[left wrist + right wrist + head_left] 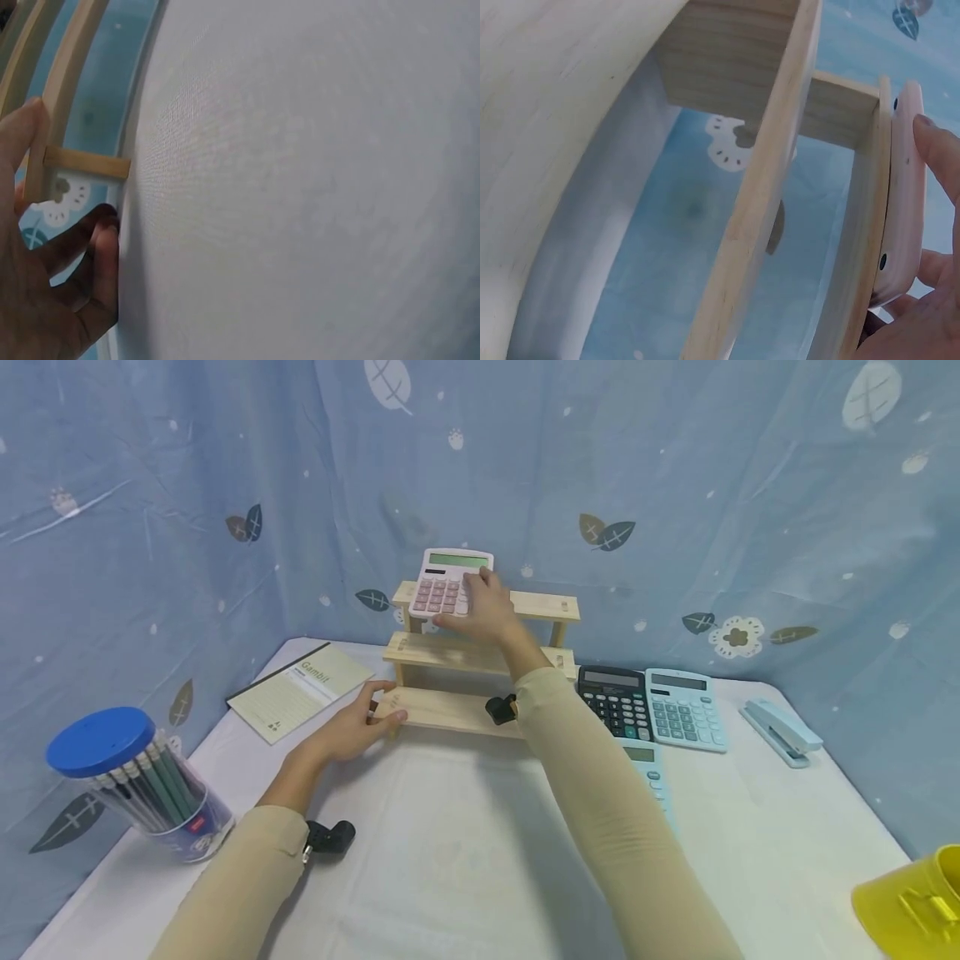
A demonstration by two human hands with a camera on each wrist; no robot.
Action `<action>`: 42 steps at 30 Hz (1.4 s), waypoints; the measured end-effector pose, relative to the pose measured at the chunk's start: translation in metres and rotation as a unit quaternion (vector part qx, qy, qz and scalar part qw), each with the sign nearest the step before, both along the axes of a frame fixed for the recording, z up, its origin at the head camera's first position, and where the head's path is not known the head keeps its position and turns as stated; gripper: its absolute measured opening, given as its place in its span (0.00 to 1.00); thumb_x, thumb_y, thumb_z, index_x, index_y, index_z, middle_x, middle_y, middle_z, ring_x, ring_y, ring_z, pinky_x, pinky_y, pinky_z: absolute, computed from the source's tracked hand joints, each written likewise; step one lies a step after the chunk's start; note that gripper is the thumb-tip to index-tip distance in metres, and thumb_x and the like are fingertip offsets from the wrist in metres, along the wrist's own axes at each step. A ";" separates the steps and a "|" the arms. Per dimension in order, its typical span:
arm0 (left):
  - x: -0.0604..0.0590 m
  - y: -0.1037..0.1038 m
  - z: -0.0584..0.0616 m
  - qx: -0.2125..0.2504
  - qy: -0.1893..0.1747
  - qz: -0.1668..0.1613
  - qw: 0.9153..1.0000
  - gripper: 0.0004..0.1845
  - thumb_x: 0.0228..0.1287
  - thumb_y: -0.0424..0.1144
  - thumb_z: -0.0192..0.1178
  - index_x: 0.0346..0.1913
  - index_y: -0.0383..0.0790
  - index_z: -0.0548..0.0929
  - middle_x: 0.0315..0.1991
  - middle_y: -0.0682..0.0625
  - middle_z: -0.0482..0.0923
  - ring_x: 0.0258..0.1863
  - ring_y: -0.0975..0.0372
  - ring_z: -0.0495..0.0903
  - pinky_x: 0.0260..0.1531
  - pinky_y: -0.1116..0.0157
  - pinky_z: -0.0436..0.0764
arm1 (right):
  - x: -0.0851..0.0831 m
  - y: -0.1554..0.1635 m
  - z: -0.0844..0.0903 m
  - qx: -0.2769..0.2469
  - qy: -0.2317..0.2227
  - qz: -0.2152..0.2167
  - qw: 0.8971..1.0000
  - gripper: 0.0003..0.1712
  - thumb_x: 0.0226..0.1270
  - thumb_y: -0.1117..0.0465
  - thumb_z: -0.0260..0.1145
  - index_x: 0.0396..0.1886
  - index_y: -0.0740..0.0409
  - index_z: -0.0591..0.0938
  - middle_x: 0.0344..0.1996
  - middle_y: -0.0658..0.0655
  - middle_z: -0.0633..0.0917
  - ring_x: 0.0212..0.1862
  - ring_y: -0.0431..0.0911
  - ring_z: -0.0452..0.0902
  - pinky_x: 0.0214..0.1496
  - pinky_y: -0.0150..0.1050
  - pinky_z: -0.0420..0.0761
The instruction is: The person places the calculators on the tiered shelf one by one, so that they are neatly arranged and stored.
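A pink calculator [448, 583] is held on the wooden rack's [480, 656] top step by the right hand [483, 610]; the bottom step's end is gripped by the left hand [358, 722].

Pink calculator [448, 583], pale wooden shelf [480, 656], blue leaf-patterned cloth [675, 485].
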State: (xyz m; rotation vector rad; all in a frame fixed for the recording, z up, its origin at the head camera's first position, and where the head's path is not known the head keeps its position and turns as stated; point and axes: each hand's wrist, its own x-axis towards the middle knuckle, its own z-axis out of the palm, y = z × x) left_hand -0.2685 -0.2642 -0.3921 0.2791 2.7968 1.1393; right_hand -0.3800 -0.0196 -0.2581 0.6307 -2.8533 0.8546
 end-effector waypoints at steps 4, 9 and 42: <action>-0.002 0.000 0.003 0.003 0.002 0.002 1.000 0.41 0.75 0.66 0.52 0.81 0.55 0.49 0.68 0.29 0.70 0.66 0.40 0.74 0.62 0.41 0.73 | 0.001 -0.003 0.005 0.021 0.006 -0.007 1.000 0.56 0.66 0.36 0.69 0.83 0.54 0.55 0.83 0.61 0.46 0.82 0.61 0.44 0.80 0.56 0.53; -0.003 0.000 0.002 0.002 0.007 0.001 1.000 0.41 0.76 0.64 0.52 0.81 0.52 0.49 0.67 0.28 0.71 0.65 0.40 0.74 0.62 0.41 0.74 | 0.000 -0.006 0.004 0.033 0.002 -0.016 0.999 0.56 0.67 0.34 0.67 0.84 0.52 0.54 0.84 0.60 0.45 0.82 0.62 0.44 0.80 0.58 0.53; 0.001 0.004 0.000 -0.006 0.000 -0.011 1.000 0.41 0.76 0.65 0.50 0.80 0.52 0.49 0.68 0.28 0.69 0.65 0.38 0.74 0.61 0.40 0.73 | 0.056 0.067 0.003 0.061 0.050 0.050 0.996 0.59 0.64 0.34 0.70 0.84 0.49 0.51 0.83 0.60 0.44 0.79 0.66 0.45 0.75 0.66 0.58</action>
